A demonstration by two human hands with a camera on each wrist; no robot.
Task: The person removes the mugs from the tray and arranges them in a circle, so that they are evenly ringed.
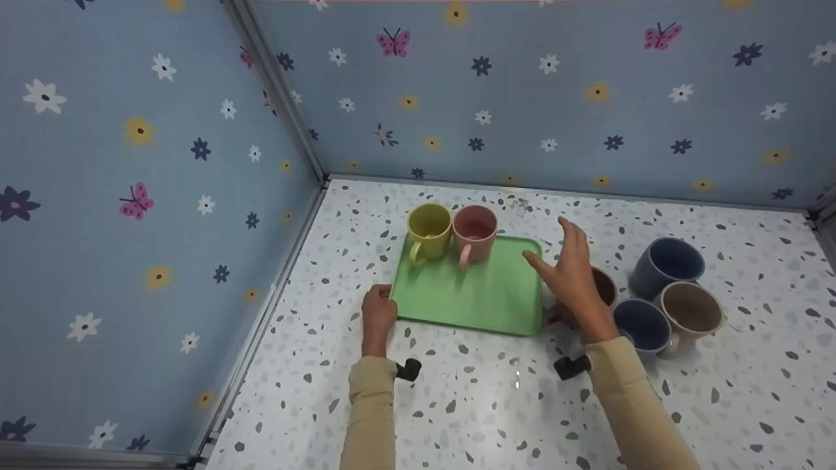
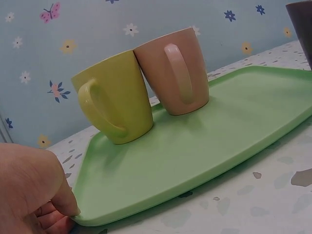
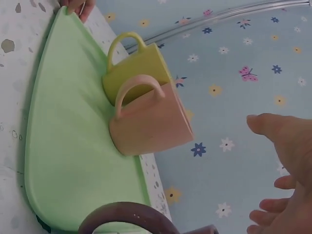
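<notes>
My left hand point(image 1: 379, 314) pinches the left edge of a green tray point(image 1: 470, 297), with the thumb on the rim and fingers beneath. A yellow mug point(image 1: 439, 245) and a pink mug point(image 1: 482, 247) stand side by side at the tray's back left, handles toward me. Over the tray's right side, my right hand point(image 1: 576, 281) is spread in the air and holds nothing. Beneath it a dark brown mug point(image 1: 605, 287) stands right of the tray, partly hidden by the hand. In the right wrist view its brown handle point(image 3: 127, 210) shows at the bottom.
Farther right stand a dark blue mug point(image 1: 646, 271), a second blue mug point(image 1: 643, 326) and a beige mug point(image 1: 692, 313), close together. Flower-patterned walls point(image 1: 509, 85) bound the speckled table point(image 1: 470, 405) at the back and left.
</notes>
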